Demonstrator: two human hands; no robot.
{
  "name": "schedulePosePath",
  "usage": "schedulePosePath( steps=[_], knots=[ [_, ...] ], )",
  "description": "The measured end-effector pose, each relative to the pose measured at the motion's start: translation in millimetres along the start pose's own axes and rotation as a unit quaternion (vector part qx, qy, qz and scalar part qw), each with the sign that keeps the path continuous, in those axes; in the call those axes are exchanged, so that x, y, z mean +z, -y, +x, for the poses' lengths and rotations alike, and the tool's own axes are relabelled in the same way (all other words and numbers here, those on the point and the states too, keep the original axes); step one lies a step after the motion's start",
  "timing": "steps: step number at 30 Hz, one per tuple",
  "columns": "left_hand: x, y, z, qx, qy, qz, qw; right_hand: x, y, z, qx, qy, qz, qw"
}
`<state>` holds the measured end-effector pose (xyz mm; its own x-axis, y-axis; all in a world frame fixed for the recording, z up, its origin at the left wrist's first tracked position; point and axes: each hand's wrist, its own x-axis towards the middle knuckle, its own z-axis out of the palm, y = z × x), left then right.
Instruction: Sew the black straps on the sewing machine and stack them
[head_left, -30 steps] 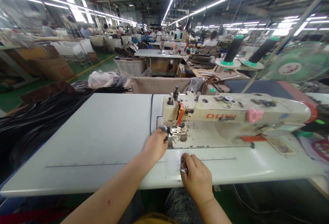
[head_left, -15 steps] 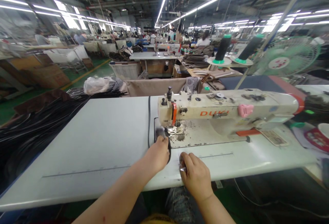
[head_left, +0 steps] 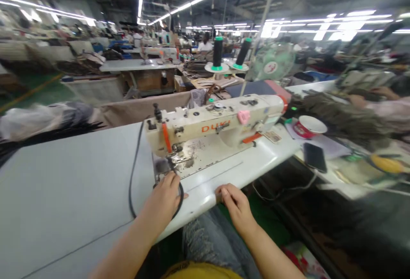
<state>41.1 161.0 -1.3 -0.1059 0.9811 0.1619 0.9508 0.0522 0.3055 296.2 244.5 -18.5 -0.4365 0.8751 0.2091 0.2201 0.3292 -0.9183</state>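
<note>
A long narrow black strip (head_left: 130, 189) lies curved across the white sewing table and loops round by my left hand. My left hand (head_left: 165, 191) rests on the table just in front of the needle area of the sewing machine (head_left: 208, 129), with its fingers closed on the strip. At the table's front edge, my right hand (head_left: 237, 205) is curled with thumb and fingers together. Whatever it holds is too blurred and covered to make out. The machine's presser foot (head_left: 176, 147) is close beyond my left fingertips.
Right of the machine are a red and white bowl (head_left: 310, 126) and a phone (head_left: 314, 157) with a cable. Thread cones (head_left: 218, 53) and a green fan (head_left: 272, 63) stand behind. Dark fabric (head_left: 339, 117) is piled at right, near another person's arm.
The view has swung to the right, bringing the phone and bowl into sight. My right hand has moved right along the table edge; the shiny metal piece seen in it earlier no longer shows.
</note>
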Motion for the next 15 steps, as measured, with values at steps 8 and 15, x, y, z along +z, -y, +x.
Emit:
schedulePosePath(
  steps=[8,15],
  knots=[
    [27,21,-4,0.098,-0.099,0.062,0.988,-92,-103,-56,0.250,-0.296,-0.049,0.920],
    [22,23,-6,0.131,-0.083,0.066,0.986,-199,-135,-85,0.355,-0.455,-0.176,0.797]
  ],
)
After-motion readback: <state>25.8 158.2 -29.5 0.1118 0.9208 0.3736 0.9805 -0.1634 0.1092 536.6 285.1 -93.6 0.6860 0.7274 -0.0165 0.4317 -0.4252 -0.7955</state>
